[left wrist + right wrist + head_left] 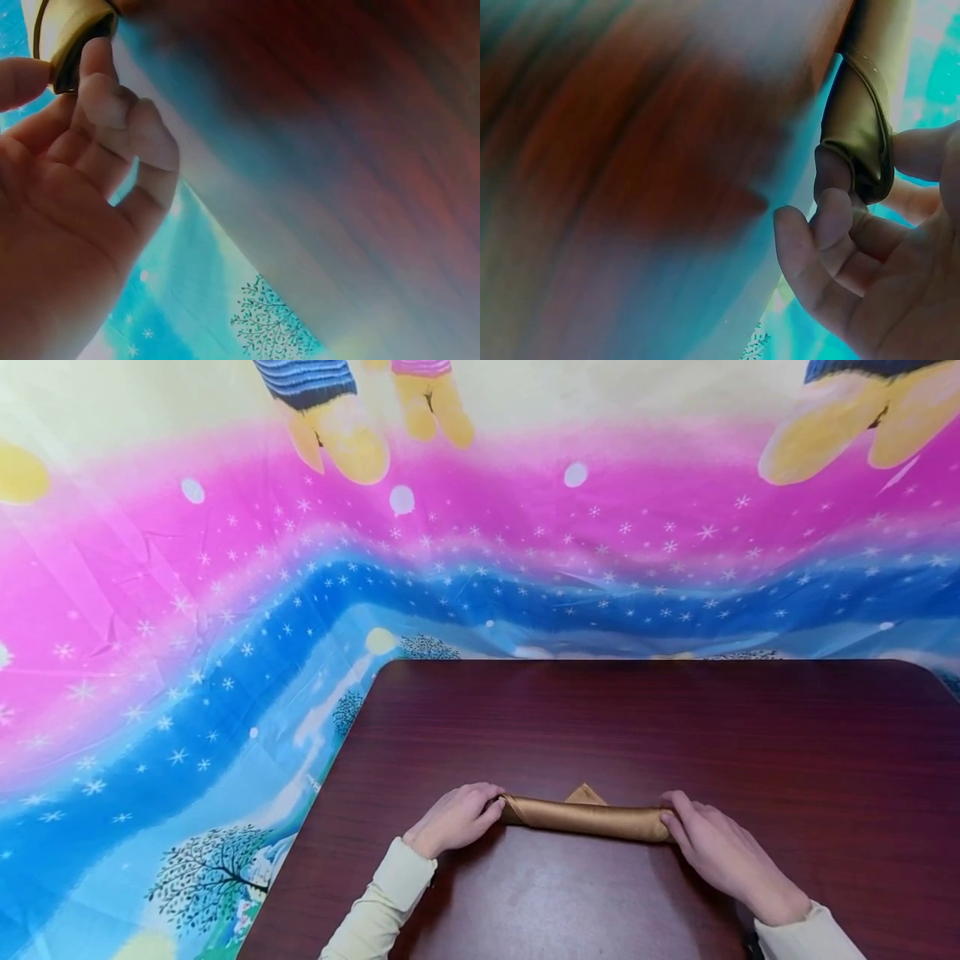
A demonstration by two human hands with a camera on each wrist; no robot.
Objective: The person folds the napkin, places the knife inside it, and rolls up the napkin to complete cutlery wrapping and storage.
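A golden-brown satin cloth (592, 821), rolled into a tube, lies crosswise near the middle of the table. One pointed corner of it sticks out behind the roll. My left hand (459, 820) pinches the tube's left end between thumb and fingers. At the right end, my right hand (722, 852) grips the roll in the same way. In the left wrist view, a fingertip reaches the hollow end of the cloth (71, 30), with the thumb on its outside. The right wrist view shows a finger partly inside the rolled cloth (866, 97) and the thumb against its outer edge.
The dark reddish-brown wooden table (637, 718) has rounded far corners. Behind it and along its left side hangs a colourful printed backdrop (480, 527) with snowflakes, trees and cartoon figures.
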